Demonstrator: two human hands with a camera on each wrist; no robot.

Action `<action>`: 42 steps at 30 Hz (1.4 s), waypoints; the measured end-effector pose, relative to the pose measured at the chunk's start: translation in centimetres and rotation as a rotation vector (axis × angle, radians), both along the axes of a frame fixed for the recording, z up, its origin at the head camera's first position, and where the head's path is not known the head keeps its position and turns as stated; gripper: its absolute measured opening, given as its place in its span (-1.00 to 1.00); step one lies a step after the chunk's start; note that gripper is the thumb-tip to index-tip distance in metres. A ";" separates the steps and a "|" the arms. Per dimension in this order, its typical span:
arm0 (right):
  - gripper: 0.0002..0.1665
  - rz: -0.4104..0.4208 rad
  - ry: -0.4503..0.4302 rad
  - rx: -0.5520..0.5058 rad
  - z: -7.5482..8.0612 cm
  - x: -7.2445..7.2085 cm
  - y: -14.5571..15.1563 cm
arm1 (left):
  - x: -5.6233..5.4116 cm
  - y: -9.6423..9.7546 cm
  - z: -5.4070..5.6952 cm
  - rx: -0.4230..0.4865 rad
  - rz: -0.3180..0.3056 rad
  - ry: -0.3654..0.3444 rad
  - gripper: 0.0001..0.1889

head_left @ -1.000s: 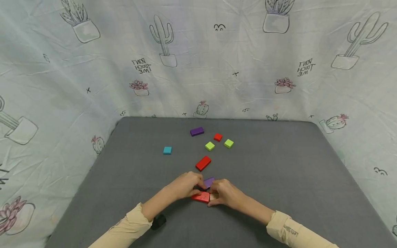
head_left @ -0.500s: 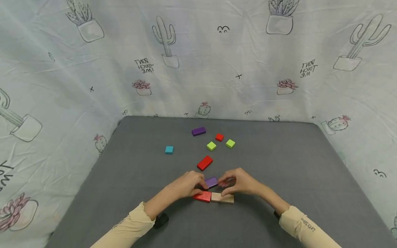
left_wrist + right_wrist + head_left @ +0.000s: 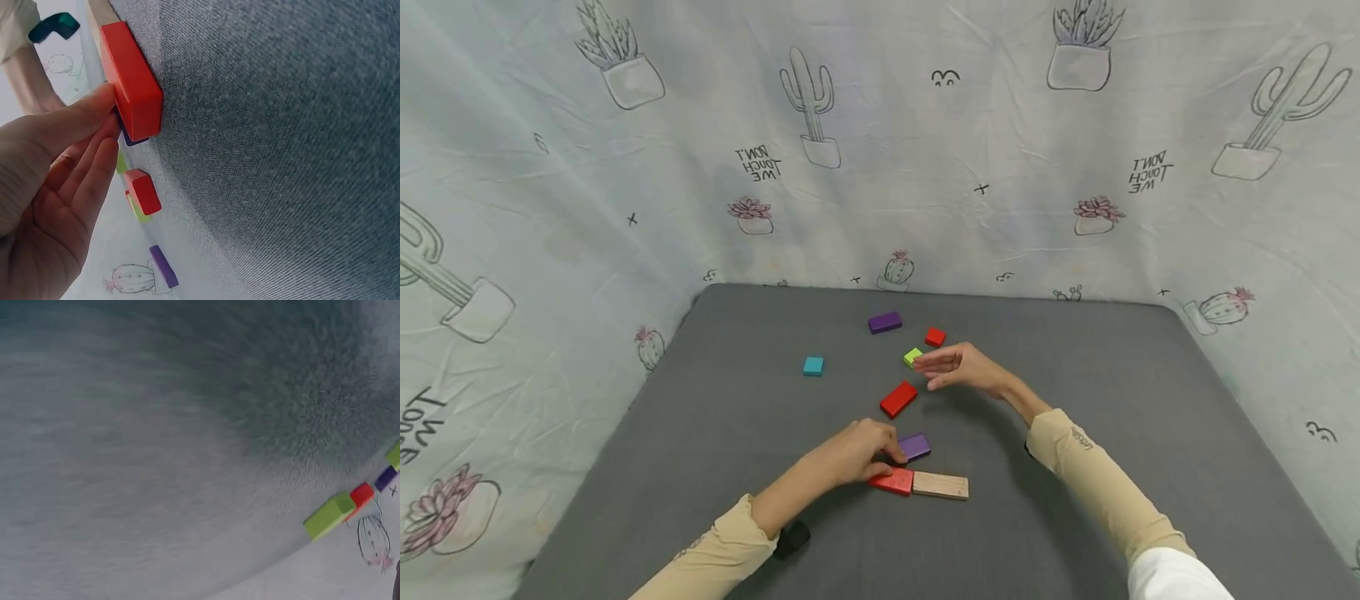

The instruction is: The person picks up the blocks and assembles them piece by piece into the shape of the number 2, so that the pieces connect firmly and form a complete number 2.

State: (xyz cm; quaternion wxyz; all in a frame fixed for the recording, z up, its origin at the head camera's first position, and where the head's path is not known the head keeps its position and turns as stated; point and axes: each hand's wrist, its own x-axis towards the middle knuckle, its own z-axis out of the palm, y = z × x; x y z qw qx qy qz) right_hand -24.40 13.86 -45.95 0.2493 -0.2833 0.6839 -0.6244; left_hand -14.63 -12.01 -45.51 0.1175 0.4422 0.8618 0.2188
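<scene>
In the head view my left hand (image 3: 859, 450) rests low over a red block (image 3: 893, 481) and a light purple block (image 3: 914, 447) behind it. Its thumb touches the red block (image 3: 132, 81); the index finger lies by the purple block's left end. A bare wooden block (image 3: 941, 485) abuts the red block's right end. My right hand (image 3: 961, 367) hovers farther back with fingers stretched, beside a lime block (image 3: 913, 357), holding nothing. In the right wrist view another lime block (image 3: 329, 515) shows, which that hand hides from the head view.
Beyond the hands lie a second red block (image 3: 898, 400), a small red block (image 3: 936, 337), a dark purple block (image 3: 885, 322) and a blue block (image 3: 813, 367). A cactus-print cloth (image 3: 880, 150) hangs around the grey table (image 3: 737, 333).
My right hand has let go of the wooden block and moved away, back toward the lime blocks. The wooden block stays against the red block. My left hand has barely moved.
</scene>
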 end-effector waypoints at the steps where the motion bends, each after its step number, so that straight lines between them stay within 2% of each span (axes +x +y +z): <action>1: -0.37 0.001 0.007 0.008 -0.3 -0.3 -0.3 | 0.1 0.0 -0.1 0.004 -0.001 -0.002 -0.80; 7: -0.30 0.052 0.108 0.113 -1.6 -1.2 -1.8 | 0.6 0.1 -0.4 0.020 -0.004 0.004 -0.81; 12: -0.29 0.071 0.164 0.183 -2.1 -1.5 -2.2 | 0.4 0.3 -0.4 0.019 0.003 0.022 -0.81; 22: -0.40 0.061 0.306 0.222 -2.3 -1.3 -3.0 | 0.2 0.0 -0.1 -0.024 0.012 0.015 -0.80; 30: -0.54 0.001 0.397 0.242 -3.0 -1.2 -3.5 | 0.2 -0.1 0.1 -0.027 0.005 0.028 -0.80; 37: -0.58 -0.067 0.378 0.231 -2.0 -1.4 -2.3 | 0.1 0.0 0.0 -0.016 0.008 0.011 -0.80; 42: -0.57 -0.066 0.386 0.257 -0.6 -1.4 -0.9 | -0.1 0.1 0.0 -0.023 0.014 -0.005 -0.80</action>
